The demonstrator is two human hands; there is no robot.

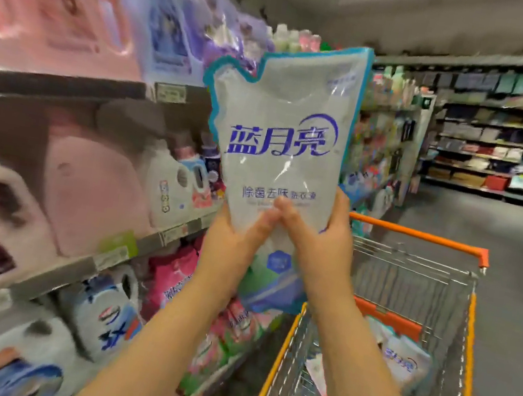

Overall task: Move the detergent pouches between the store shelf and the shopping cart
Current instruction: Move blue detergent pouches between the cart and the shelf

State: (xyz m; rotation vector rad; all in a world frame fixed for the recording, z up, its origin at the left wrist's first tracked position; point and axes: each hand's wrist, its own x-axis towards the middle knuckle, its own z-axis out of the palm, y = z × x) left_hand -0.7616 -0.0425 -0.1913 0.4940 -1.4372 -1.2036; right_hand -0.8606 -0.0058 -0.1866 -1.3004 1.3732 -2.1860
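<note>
We stand in a supermarket aisle. Left of the fingers point(342, 210) that hold the detergent pouch point(283, 115), store shelves point(63, 272) carry rows of detergent jugs point(169, 186), with price tags point(167, 93) on their edges. Below and right of the fingers is a wire shopping cart point(418, 234) with orange trim. Beyond them, more stocked shelving point(488, 141) lines the far wall.

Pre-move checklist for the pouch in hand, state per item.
1. Left hand grips the pouch low: ok.
2. Right hand grips it too: ok.
3. Pouch upright, no leak seen: ok.
4. Cart within reach, to the right below the pouch: ok.
5. Room in the cart beside the second pouch: ok.
6. Free slot on the shelf: cannot tell, too blurred.
</note>
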